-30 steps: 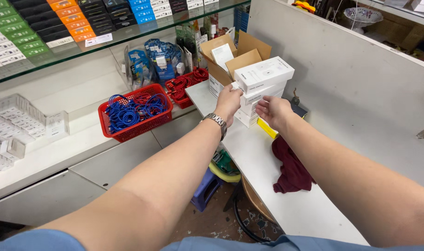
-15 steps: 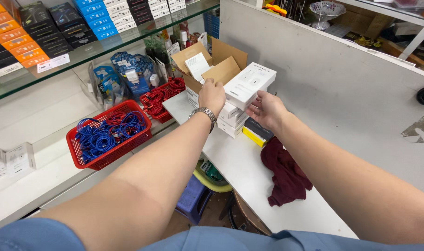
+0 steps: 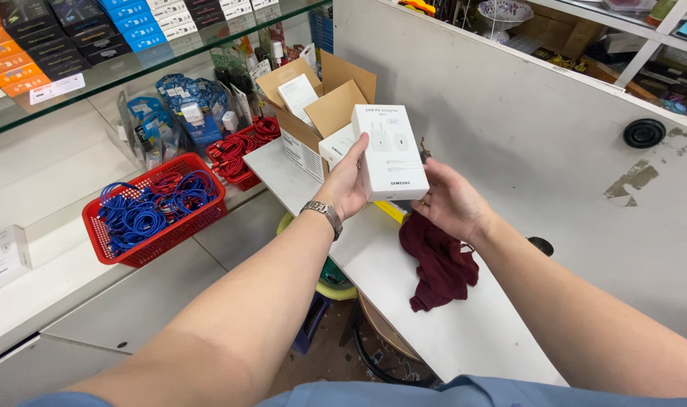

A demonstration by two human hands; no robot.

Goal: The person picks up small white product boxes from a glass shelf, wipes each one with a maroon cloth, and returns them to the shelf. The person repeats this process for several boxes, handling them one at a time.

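Both hands are up over the white desk, and between them sits a small white rectangular cardboard box, lifted clear of the surface with its printed face turned up. The left hand grips it along the left edge, fingers curled snugly against the side, a metal wristwatch on that wrist. The right hand cups the box from beneath at its lower right, fingers half closed around the underside; the tips are hidden behind the box. Just behind the box, an open brown cardboard carton stands on the desk with more white boxes inside. Below the hands, a crumpled dark red cloth lies on the desk. Off to the left, on a lower shelf, a red plastic basket holds coiled blue cables.
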